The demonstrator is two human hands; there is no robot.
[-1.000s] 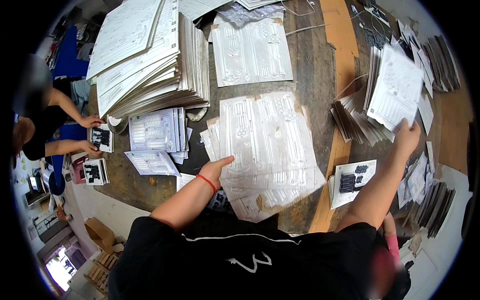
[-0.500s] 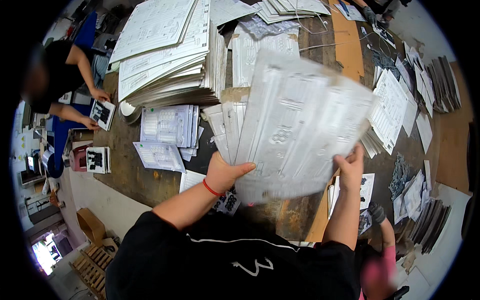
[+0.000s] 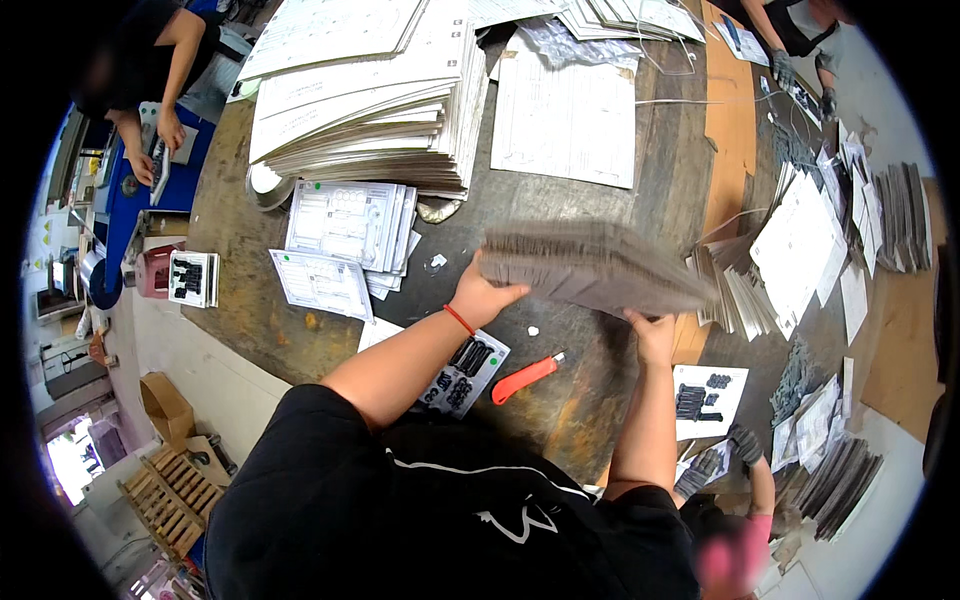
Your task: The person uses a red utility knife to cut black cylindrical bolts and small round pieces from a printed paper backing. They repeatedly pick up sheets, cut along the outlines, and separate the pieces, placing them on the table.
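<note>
Both hands hold a thick stack of grey-brown card sheets (image 3: 600, 265) above the table, its layered edges facing me and blurred by motion. My left hand (image 3: 485, 295), below a red wrist cord, grips the left end. My right hand (image 3: 652, 335) closes on the lower right part; fingers behind the stack are hidden. Below the stack on the table is a red utility knife (image 3: 525, 378). Beside my left forearm lies a white card with black parts (image 3: 462, 375), partly covered by the arm. A white printed sheet (image 3: 565, 120) lies beyond the stack.
A tall pile of large printed sheets (image 3: 370, 120) stands far left, with smaller plastic-covered cards (image 3: 345, 230) in front. More sheets (image 3: 795, 240) lean at the right. Another card with black parts (image 3: 710, 400) lies near a co-worker's gloved hands (image 3: 745, 445). Other people work at far left and far right.
The held stack has tipped from its broad plastic-covered face to its edges. Loose cards beside my left hand are gone from the table, and the knife now shows. The left co-worker's card moved away.
</note>
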